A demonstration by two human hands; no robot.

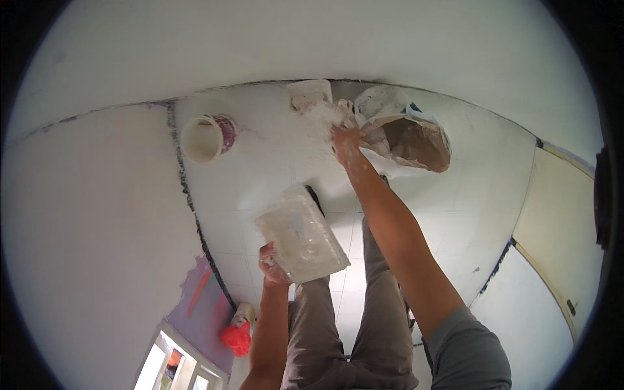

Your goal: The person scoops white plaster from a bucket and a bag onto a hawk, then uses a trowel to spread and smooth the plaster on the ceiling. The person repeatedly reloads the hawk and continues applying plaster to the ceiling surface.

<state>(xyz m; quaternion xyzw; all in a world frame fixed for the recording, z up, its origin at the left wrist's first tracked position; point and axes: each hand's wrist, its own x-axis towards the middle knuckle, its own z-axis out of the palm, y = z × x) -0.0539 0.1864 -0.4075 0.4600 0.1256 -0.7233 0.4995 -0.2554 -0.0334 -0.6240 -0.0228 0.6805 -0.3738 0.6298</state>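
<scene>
My left hand [273, 263], dusted white, grips a rectangular whitish tray [305, 240] by its near left edge. The tray is smeared with white paste and tilted above the floor in front of my legs. My right hand [346, 136] reaches forward beside an open paper bag [419, 140] lying on the floor. Its fingers are closed and coated in white powder; what they hold is blurred and I cannot make it out. White powder [320, 117] blurs the space to its left, in front of a small whitish tub [309, 94] by the wall.
A white bucket [203, 141] with a purple-stained side lies or stands near the left wall. A red bag [237, 338] sits farther back along that wall, near a window [179, 361]. A pale door [552, 214] is on the right. The tiled floor [442, 221] is dusty.
</scene>
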